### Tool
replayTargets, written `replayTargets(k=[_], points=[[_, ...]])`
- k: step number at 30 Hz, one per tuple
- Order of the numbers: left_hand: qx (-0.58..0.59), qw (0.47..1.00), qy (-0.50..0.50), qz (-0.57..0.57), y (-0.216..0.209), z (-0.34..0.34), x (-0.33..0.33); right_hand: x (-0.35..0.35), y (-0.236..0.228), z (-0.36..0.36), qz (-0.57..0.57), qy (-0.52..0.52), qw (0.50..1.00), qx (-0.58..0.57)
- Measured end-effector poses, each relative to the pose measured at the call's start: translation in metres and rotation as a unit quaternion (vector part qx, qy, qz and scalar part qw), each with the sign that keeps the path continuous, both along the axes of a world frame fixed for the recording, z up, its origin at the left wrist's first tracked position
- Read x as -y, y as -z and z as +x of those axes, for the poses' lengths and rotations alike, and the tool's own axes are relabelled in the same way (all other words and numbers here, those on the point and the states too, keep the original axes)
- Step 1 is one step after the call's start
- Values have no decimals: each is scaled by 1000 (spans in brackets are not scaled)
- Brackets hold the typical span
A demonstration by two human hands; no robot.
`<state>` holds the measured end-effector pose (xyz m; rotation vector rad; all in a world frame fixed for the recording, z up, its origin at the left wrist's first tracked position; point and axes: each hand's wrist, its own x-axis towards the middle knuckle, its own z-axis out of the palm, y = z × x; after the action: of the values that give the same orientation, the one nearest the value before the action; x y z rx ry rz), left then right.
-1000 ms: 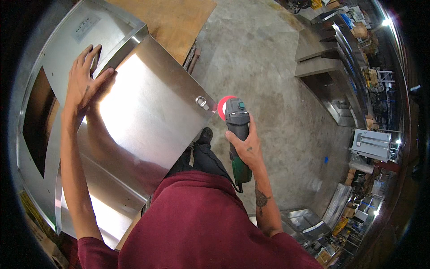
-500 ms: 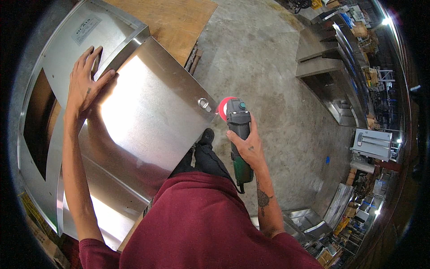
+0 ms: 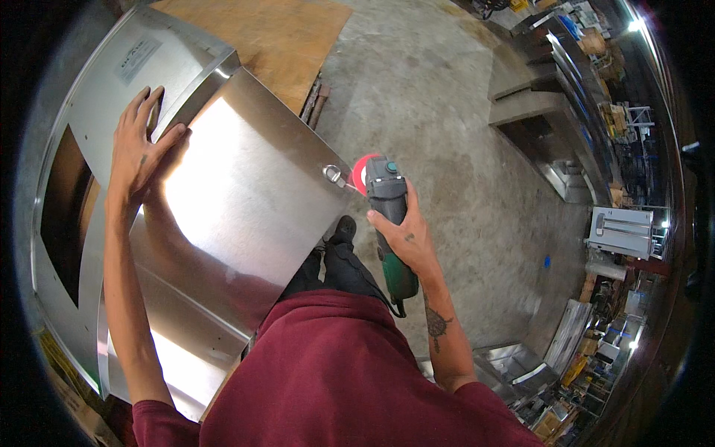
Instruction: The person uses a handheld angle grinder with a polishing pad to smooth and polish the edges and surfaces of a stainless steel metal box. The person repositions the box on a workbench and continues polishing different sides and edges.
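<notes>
My right hand (image 3: 408,231) is wrapped around the body of a black and green angle grinder (image 3: 389,201). The grinder's red disc (image 3: 360,176) is at the right edge of a shiny sheet-metal housing (image 3: 246,171); whether it touches the edge, I cannot tell. A small metal ring fitting (image 3: 333,175) sits on the panel close to the disc. My left hand (image 3: 138,145) lies across the housing's raised flange, thumb spread away from the fingers, holding nothing. Behind it, a grey label (image 3: 138,61) is stuck to the housing, and a dark cut-out opens to the left.
A plywood sheet (image 3: 287,37) lies beyond the housing. Concrete floor (image 3: 447,149) stretches to the right, with metal hoods (image 3: 532,112) standing on it. A grey cabinet (image 3: 622,231) and crowded shelving line the far right. My shoe (image 3: 343,229) is below the panel's edge.
The grinder has shifted slightly left, bringing its disc closer to the panel edge. My left hand keeps its place on the flange. The whole view has shifted a little.
</notes>
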<state>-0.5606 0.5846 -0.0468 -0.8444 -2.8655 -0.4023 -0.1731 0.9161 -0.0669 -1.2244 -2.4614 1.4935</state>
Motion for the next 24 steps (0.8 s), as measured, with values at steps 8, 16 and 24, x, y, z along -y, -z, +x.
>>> replayTargets(k=[8, 16, 24], points=[[-1, 1000, -2, -5, 22, -14, -1, -10, 35, 20, -36, 36, 999, 19], [3, 1000, 1, 0, 24, -17, 1, -7, 30, 16, -20, 40, 999, -24], [6, 1000, -4, 3, 17, -10, -2, -8, 21, 12, -46, 38, 998, 7]])
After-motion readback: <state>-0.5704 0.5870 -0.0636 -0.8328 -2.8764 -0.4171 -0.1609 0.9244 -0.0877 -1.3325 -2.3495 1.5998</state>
